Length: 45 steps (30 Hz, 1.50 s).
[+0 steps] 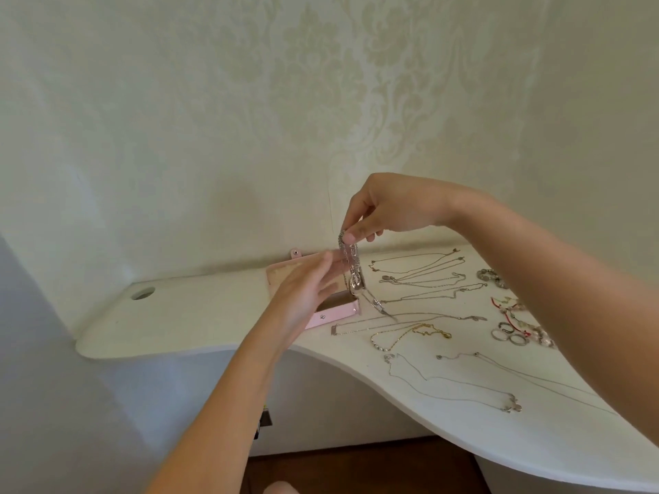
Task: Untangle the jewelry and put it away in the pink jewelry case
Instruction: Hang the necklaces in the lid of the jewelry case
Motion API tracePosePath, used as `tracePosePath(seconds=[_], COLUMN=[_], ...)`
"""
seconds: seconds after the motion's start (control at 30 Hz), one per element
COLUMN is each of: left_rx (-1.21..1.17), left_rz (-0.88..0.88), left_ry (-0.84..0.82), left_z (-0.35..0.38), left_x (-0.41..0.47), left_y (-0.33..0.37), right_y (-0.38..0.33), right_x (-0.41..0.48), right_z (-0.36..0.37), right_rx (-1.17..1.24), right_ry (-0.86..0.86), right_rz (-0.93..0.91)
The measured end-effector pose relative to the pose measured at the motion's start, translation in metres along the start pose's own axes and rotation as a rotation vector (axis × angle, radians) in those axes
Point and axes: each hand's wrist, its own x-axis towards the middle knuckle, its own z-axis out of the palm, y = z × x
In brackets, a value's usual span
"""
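My right hand pinches the top of a chunky silver chain with a rose-gold oval pendant, which hangs down over the open pink jewelry case. My left hand is in front of the case with straight fingers reaching to the hanging chain; it hides much of the case. The case's lid stands open toward the wall. Several thin necklaces lie spread out on the white tabletop to the right of the case.
A gold chain, a long silver necklace, rings, a red cord bracelet and a beaded piece lie on the right. A round cable hole is at the left. The table's curved edge runs along the front.
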Motion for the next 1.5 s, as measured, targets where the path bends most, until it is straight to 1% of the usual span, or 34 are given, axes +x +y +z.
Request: tracePosePath(seconds=[0.07, 0.17, 0.27, 0.4, 0.47, 0.63, 0.73, 0.8, 0.87, 0.93, 0.97, 1.03, 1.1, 1.13, 1.23, 1.3, 1.4, 1.5], left_rx=[-0.037, -0.127, -0.231, -0.328, -0.407, -0.537, -0.672, -0.768, -0.89, -1.07, -1.174, -1.338, -1.412, -1.423, -1.411, -1.403, -1.334, -1.253], left_rz=[0.047, 0.063, 0.037, -0.023, -0.055, -0.075, -0.112, -0.234, -0.425, -0.565, -0.601, -0.611, -0.577, -0.554, -0.475, -0.448, -0.442, -0.458], left_ry=[-0.038, -0.017, -0.017, -0.036, -0.04, -0.075, -0.03, 0.071, 0.159, 0.14, 0.107, 0.056, 0.053, 0.076, 0.189, 0.227, 0.26, 0.245], left_z=[0.013, 0.026, 0.028, 0.03, 0.03, 0.022, 0.021, 0.021, 0.023, 0.027, 0.03, 0.033, 0.036, 0.037, 0.035, 0.033, 0.035, 0.04], left_x=[-0.004, -0.01, -0.014, -0.014, -0.014, -0.013, -0.013, -0.011, -0.015, -0.024, -0.029, -0.035, -0.033, -0.03, -0.022, -0.022, -0.027, -0.028], left_y=[0.003, -0.001, -0.007, -0.015, -0.015, -0.017, -0.014, -0.016, -0.02, -0.024, -0.026, -0.028, -0.026, -0.024, -0.021, -0.021, -0.023, -0.025], right_y=[0.001, 0.005, 0.009, 0.012, 0.012, 0.008, 0.005, 0.005, 0.006, 0.008, 0.009, 0.01, 0.011, 0.011, 0.014, 0.017, 0.023, 0.023], right_x=[0.0, 0.004, 0.01, 0.017, 0.017, 0.013, 0.012, 0.012, 0.014, 0.014, 0.013, 0.011, 0.007, 0.004, -0.006, -0.013, -0.02, -0.022], right_z=[0.004, 0.01, 0.019, 0.037, 0.044, 0.048, 0.049, 0.051, 0.052, 0.053, 0.054, 0.057, 0.062, 0.064, 0.069, 0.071, 0.075, 0.081], right_rx=[0.034, 0.174, 0.402, 0.8, 0.945, 1.16, 1.274, 1.234, 1.15, 1.069, 1.039, 1.003, 0.976, 0.956, 0.909, 0.883, 0.783, 0.618], right_ry=[0.018, 0.062, 0.085, 0.076, 0.083, 0.163, 0.176, 0.166, 0.152, 0.139, 0.128, 0.097, 0.052, 0.029, -0.023, -0.022, 0.018, 0.041], right_rz=[-0.009, 0.0, 0.01, 0.081, 0.089, 0.028, 0.029, 0.03, 0.03, 0.033, 0.037, 0.05, 0.057, 0.054, 0.057, 0.086, 0.14, 0.168])
